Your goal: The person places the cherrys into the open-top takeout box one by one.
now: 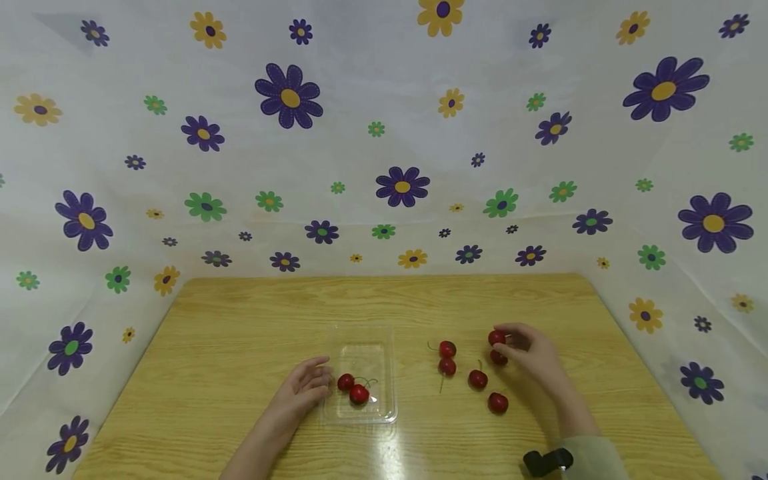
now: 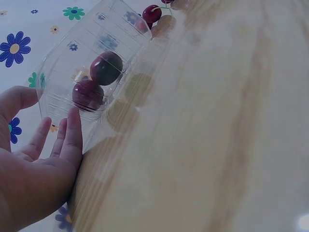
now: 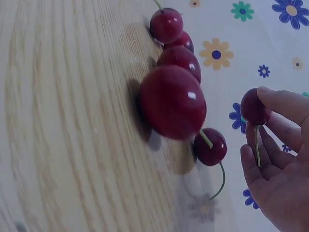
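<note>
My right hand [image 1: 531,350] pinches a dark red cherry [image 3: 255,107] between thumb and fingers; its green stem hangs toward the palm. Just under that hand, another cherry [image 1: 499,358] lies on the table. In the head view, a clear plastic container [image 1: 387,373] stands in front of me with two stemmed cherries [image 1: 359,394] inside, side by side near its left wall. My left hand [image 1: 303,387] is at the container's left side, fingers loosely extended. The left wrist view has the thumb and fingertips [image 2: 73,116] right at the clear wall.
Between the container and my right hand lie several loose cherries [image 1: 478,379], two of them close together [image 1: 447,349]. The wooden table [image 1: 240,313] is bordered by a white cloth [image 1: 348,147] printed with flowers. A black strap piece [image 1: 547,461] shows at my right sleeve.
</note>
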`<state>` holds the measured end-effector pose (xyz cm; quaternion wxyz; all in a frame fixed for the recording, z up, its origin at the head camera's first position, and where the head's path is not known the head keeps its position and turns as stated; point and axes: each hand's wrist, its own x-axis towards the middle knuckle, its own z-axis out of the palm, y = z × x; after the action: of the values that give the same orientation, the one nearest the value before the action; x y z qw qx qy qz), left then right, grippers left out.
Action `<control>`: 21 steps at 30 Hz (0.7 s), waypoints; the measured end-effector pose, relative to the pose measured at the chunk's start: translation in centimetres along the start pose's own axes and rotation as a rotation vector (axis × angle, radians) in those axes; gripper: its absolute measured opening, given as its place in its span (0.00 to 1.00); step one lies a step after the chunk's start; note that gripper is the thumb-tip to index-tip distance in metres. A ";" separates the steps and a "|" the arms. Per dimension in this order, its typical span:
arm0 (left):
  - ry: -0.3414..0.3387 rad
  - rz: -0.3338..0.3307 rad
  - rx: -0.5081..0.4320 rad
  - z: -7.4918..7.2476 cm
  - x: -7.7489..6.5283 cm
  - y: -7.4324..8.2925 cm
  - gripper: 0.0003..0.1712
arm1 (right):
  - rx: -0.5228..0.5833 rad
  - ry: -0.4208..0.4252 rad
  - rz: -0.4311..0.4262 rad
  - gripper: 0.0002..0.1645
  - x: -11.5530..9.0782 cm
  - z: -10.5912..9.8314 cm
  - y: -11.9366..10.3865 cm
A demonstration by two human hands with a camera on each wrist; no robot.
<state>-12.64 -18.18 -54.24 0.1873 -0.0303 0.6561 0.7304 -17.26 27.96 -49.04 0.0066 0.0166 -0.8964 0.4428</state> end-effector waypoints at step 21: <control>-0.018 0.028 -0.022 0.0 -0.2 0.1 0.40 | 0.051 -0.085 -0.085 0.21 -0.2 3.9 -2.5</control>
<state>-12.45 -18.26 -54.09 0.1823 -0.0165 0.6469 0.7403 -17.00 23.32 -49.47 -0.0131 0.0735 -0.8828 0.4637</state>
